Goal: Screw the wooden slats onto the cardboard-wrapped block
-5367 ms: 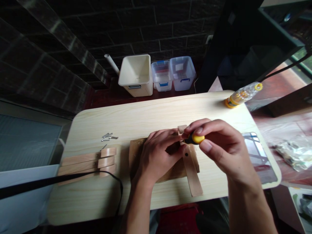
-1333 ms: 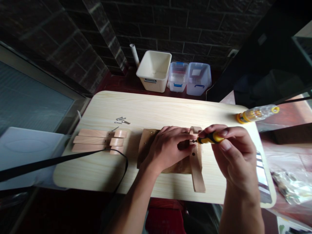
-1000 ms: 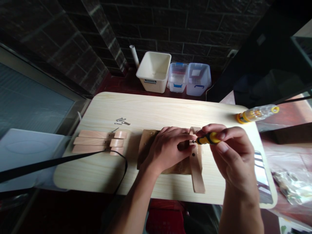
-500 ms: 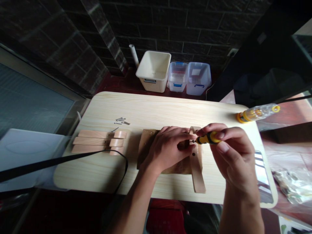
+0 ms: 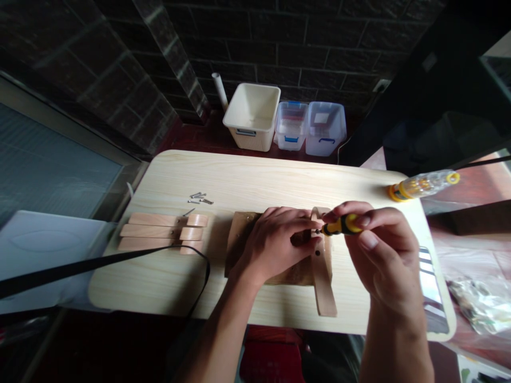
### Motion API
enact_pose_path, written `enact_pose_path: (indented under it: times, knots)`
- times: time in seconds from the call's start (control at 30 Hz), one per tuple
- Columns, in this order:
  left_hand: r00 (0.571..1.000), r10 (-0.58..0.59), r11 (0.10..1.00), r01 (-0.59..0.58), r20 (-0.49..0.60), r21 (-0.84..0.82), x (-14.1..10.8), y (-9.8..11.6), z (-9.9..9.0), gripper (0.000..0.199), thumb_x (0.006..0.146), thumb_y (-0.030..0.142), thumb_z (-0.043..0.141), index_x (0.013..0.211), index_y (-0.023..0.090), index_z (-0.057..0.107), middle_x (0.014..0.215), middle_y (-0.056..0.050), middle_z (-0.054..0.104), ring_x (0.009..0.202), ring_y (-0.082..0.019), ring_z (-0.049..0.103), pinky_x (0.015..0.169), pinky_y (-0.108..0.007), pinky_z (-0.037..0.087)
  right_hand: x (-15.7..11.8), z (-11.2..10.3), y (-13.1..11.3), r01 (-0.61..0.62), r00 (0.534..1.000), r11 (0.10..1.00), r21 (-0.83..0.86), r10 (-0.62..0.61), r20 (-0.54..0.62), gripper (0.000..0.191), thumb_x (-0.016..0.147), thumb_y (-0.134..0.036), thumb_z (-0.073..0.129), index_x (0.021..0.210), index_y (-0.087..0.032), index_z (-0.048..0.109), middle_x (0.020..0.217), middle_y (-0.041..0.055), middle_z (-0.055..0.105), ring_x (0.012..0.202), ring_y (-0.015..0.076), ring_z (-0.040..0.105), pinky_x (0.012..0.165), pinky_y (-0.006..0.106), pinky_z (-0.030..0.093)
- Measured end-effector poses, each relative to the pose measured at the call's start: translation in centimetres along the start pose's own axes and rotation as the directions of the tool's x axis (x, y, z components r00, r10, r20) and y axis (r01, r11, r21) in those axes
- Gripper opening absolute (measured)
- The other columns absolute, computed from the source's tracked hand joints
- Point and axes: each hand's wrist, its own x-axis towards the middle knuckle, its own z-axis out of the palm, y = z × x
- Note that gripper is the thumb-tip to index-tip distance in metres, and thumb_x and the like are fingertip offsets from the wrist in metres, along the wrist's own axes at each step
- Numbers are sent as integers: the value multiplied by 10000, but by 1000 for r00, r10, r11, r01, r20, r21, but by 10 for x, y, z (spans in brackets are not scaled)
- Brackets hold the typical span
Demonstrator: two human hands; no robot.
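My right hand (image 5: pixel 385 250) grips a small yellow-and-black screwdriver (image 5: pixel 347 224) between thumb and fingers, its tip pointing left at a dark screw or hole in a flat wooden strip (image 5: pixel 324 290). Another dark hole shows just below it on the strip. My left hand (image 5: pixel 273 239) lies over a brown, box-like block (image 5: pixel 235 231), with thumb and forefinger closed against the strip's left side around the screwdriver tip. The strip crosses the block's right end and juts past its near edge. A curved wooden piece (image 5: pixel 317 211) shows at the strip's far end, partly hidden by fingers.
Several wooden strips (image 5: pixel 149 230) and short wooden pieces (image 5: pixel 191 234) lie on the table's left, near several loose screws (image 5: pixel 199 198). A clear, yellow-ended screwdriver case (image 5: pixel 423 185) stands at right, above a phone-like dark slab (image 5: pixel 433 298). A black strap (image 5: pixel 120 260) crosses the left. Bins (image 5: pixel 255 125) stand beyond.
My right hand and the screwdriver have shifted very slightly to the right, the tip still at the strip. My left hand stays in place.
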Motion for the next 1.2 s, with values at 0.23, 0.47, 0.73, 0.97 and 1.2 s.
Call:
enact_pose_path:
  times: [0.23,0.47,0.73,0.97,1.2]
  knots:
    - [1000,5,1000,-5,2,17,0,1,-1,204,947,293,734,1147,334,732,1239,43,785,1148,-209,725,1002,-395,505,1,1,1,-12,1000,1000,11,12,-12,125,974,-203,700,1022,-309,744,1120,25,741,1044,230,714,930,443,605]
    - [1000,4,1000,-4,-15,3,0,0,1,214,937,299,748,1146,341,737,1245,37,786,1161,-220,727,1019,-410,508,1,1,1,-12,1000,999,-33,11,-29,107,944,-228,739,1018,-305,747,1117,35,737,1048,234,714,956,456,610]
    - [1000,1,1000,-1,3,-6,0,0,-1,226,937,281,743,1157,334,729,1264,47,780,1179,-209,717,1020,-400,500,1,2,-1,-20,1000,1000,-11,20,-16,113,953,-205,723,1011,-301,737,1108,28,752,1050,235,720,922,439,618]
    - [1000,9,1000,-9,-18,-3,0,-1,1,225,935,284,743,1152,340,726,1259,45,784,1172,-210,726,1010,-394,505,1,0,0,-13,1000,1000,-10,12,-25,87,949,-234,727,1007,-298,736,1132,35,743,1050,246,714,951,466,602]
    - [1000,16,1000,-16,-20,1,0,0,0,216,936,269,739,1144,328,730,1240,45,788,1149,-207,728,1006,-397,504,0,0,1,-10,1000,999,36,10,-8,122,979,-193,690,1022,-294,745,1135,31,740,1051,232,712,957,445,588]
